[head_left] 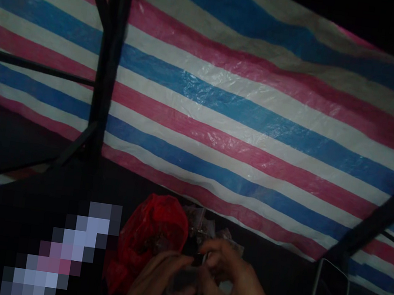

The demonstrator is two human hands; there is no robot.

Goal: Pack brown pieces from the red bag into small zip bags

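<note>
At the near side of the dark table (282, 272), the person's left hand (160, 279) is curled around a small see-through piece (182, 280), and the right hand (228, 276) has its thumb and fingers together on a thin pale strip (201, 285) just beside it; whether these two are joined, I cannot tell in this dim light. I judge the see-through piece to be light, rather smooth and perhaps slippery, so a gentle hold by its edges seems best; the strip looks stiffer and is better pinched near its far end. To the left and a little farther, a soft red plastic bag (152, 217) stands with its mouth open, and many small pieces (158, 243) lie inside, too dark to name. Beyond the right hand are small clear bags (206, 225) with small contents, not readable.
</note>
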